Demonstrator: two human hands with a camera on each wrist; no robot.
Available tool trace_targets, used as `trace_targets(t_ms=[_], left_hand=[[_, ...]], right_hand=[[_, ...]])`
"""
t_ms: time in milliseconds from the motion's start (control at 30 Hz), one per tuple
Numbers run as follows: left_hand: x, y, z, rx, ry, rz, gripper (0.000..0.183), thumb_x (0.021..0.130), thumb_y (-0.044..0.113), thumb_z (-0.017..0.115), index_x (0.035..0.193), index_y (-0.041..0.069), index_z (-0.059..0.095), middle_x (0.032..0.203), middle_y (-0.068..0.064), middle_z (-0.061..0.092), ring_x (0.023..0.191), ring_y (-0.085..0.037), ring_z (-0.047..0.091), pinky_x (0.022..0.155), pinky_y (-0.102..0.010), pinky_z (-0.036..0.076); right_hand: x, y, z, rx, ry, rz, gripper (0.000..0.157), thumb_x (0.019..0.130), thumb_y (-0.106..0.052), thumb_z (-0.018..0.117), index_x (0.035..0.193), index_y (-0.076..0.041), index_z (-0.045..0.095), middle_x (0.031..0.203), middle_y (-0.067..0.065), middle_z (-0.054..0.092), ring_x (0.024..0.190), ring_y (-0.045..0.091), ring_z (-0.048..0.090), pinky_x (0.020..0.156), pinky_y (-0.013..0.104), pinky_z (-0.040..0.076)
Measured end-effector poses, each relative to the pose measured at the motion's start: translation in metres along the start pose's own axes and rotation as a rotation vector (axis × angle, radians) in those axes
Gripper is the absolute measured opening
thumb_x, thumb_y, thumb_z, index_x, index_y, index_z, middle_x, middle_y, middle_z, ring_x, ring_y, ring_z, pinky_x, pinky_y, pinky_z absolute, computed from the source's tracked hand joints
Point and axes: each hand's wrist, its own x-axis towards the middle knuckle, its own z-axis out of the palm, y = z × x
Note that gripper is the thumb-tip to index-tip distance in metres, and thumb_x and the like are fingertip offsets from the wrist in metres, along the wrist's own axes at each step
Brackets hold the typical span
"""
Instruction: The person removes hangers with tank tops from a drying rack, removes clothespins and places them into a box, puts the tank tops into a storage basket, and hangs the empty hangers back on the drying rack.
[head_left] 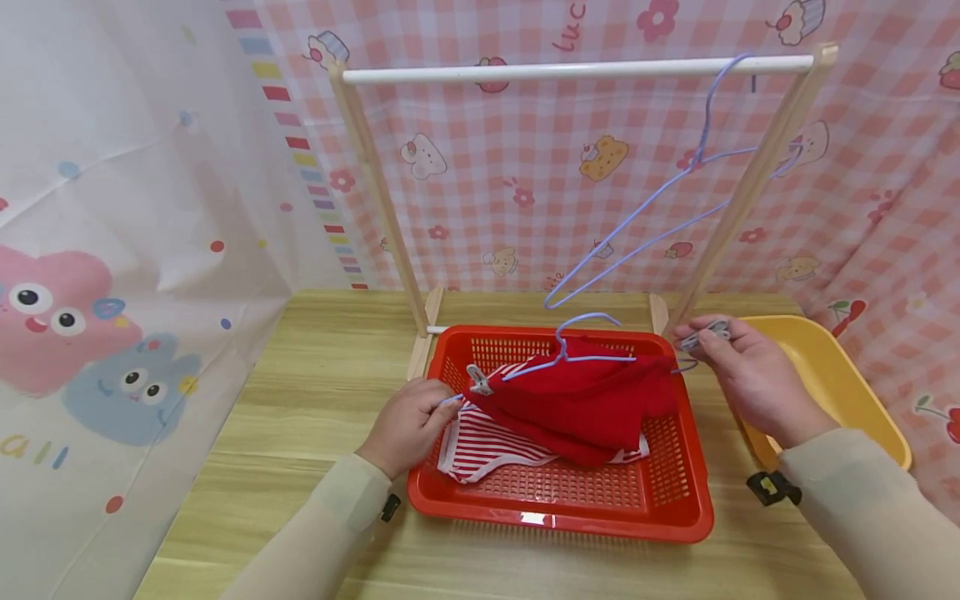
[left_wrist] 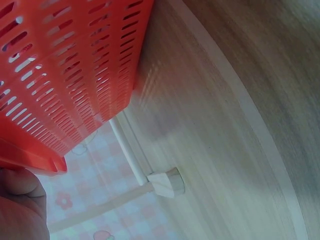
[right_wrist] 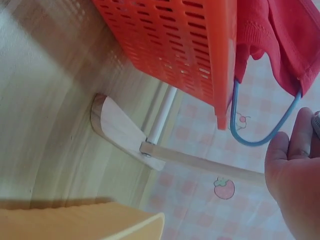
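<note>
My left hand (head_left: 411, 423) pinches the left end of a lavender hanger (head_left: 600, 359) above the red basket (head_left: 555, 527). Over the hanger drapes a red garment (head_left: 585, 408), with a grey clothespin (head_left: 478, 380) clipped at its left side. Between its thumb and fingers my right hand (head_left: 761, 379) holds another grey clothespin (head_left: 708, 333), beside the garment's right end. The hanger's bare blue end (right_wrist: 257, 144) pokes out of the red cloth near the right fingertips in the right wrist view. Beneath lies a red-and-white striped garment (head_left: 495, 442) in the basket.
Behind the basket stands a wooden rack with a white rod (head_left: 577, 72). An empty lavender hanger (head_left: 637, 212) hangs from the rod's right part. A yellow tray (head_left: 847, 392) sits at the right, under my right forearm.
</note>
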Motion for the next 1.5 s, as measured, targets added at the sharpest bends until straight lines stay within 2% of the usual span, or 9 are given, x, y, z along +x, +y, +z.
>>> trace_targets(t_ms=[200, 433, 700, 767, 867, 1000, 1233, 1367, 1500], left_hand=[[0.000, 0.001, -0.001, -0.006, -0.002, -0.010, 0.026, 0.105, 0.023, 0.062, 0.082, 0.015, 0.071, 0.099, 0.003, 0.074, 0.097, -0.017, 0.063, 0.093, -0.042, 0.056], [-0.001, 0.001, -0.002, -0.007, 0.001, -0.010, 0.026, 0.105, 0.023, 0.062, 0.083, 0.015, 0.072, 0.099, 0.002, 0.074, 0.098, -0.017, 0.064, 0.094, -0.042, 0.056], [0.000, 0.000, -0.002, 0.003, 0.004, 0.003, 0.025, 0.105, 0.023, 0.062, 0.083, 0.015, 0.072, 0.098, 0.003, 0.074, 0.097, -0.017, 0.064, 0.091, -0.041, 0.056], [0.000, 0.000, -0.002, 0.003, 0.001, -0.001, 0.025, 0.105, 0.023, 0.062, 0.083, 0.015, 0.072, 0.099, 0.003, 0.074, 0.097, -0.017, 0.064, 0.092, -0.041, 0.056], [0.000, 0.000, -0.002, 0.002, -0.001, -0.006, 0.025, 0.105, 0.023, 0.062, 0.083, 0.015, 0.072, 0.099, 0.003, 0.074, 0.097, -0.017, 0.064, 0.093, -0.042, 0.056], [0.000, 0.000, -0.002, 0.002, -0.001, -0.010, 0.024, 0.105, 0.022, 0.063, 0.084, 0.015, 0.072, 0.100, 0.003, 0.075, 0.098, -0.017, 0.064, 0.093, -0.042, 0.057], [0.001, 0.001, -0.003, -0.002, -0.006, -0.018, 0.023, 0.105, 0.023, 0.063, 0.086, 0.015, 0.073, 0.101, 0.002, 0.075, 0.099, -0.017, 0.064, 0.095, -0.043, 0.057], [0.001, 0.001, -0.003, -0.001, -0.016, -0.030, 0.023, 0.105, 0.023, 0.063, 0.087, 0.016, 0.074, 0.103, 0.003, 0.076, 0.101, -0.016, 0.064, 0.096, -0.044, 0.057], [0.001, 0.001, -0.003, -0.005, -0.022, -0.044, 0.022, 0.105, 0.024, 0.063, 0.087, 0.017, 0.075, 0.104, 0.004, 0.076, 0.102, -0.016, 0.064, 0.097, -0.044, 0.057]], right_hand=[[0.001, -0.007, -0.010, -0.172, 0.044, 0.085, 0.030, 0.112, -0.028, 0.052, 0.135, -0.009, 0.056, 0.111, -0.025, 0.073, 0.102, -0.005, 0.068, 0.089, 0.006, 0.050], [0.004, -0.011, -0.022, -0.323, 0.115, 0.102, 0.063, 0.113, -0.030, 0.048, 0.154, 0.012, 0.027, 0.103, -0.033, 0.068, 0.092, -0.006, 0.070, 0.082, 0.011, 0.056], [0.006, -0.007, -0.048, -0.507, 0.119, 0.167, 0.059, 0.112, -0.036, 0.047, 0.146, 0.012, 0.047, 0.094, -0.037, 0.062, 0.084, -0.009, 0.065, 0.074, 0.010, 0.054], [0.005, -0.005, -0.054, -0.560, 0.112, 0.194, 0.061, 0.113, -0.038, 0.045, 0.148, 0.012, 0.044, 0.097, -0.030, 0.065, 0.084, -0.008, 0.063, 0.072, 0.012, 0.055], [0.003, -0.002, -0.062, -0.640, 0.101, 0.227, 0.062, 0.113, -0.041, 0.042, 0.147, 0.010, 0.045, 0.110, 0.001, 0.074, 0.084, -0.003, 0.063, 0.070, 0.017, 0.056], [0.000, 0.000, -0.069, -0.732, 0.081, 0.259, 0.059, 0.113, -0.042, 0.044, 0.144, 0.008, 0.049, 0.129, 0.033, 0.062, 0.088, 0.015, 0.066, 0.068, 0.022, 0.055], [-0.002, 0.007, -0.084, -0.807, -0.005, 0.349, 0.065, 0.112, -0.035, 0.049, 0.153, 0.014, 0.036, 0.130, 0.040, 0.059, 0.099, 0.038, 0.070, 0.072, 0.033, 0.062], [-0.002, 0.010, -0.093, -0.863, -0.055, 0.396, 0.072, 0.111, -0.033, 0.054, 0.155, 0.017, 0.027, 0.126, 0.039, 0.063, 0.094, 0.034, 0.073, 0.075, 0.042, 0.064], [-0.001, 0.013, -0.101, -0.931, -0.085, 0.426, 0.075, 0.109, -0.035, 0.058, 0.154, 0.017, 0.029, 0.105, 0.030, 0.071, 0.080, 0.024, 0.069, 0.067, 0.037, 0.058]])
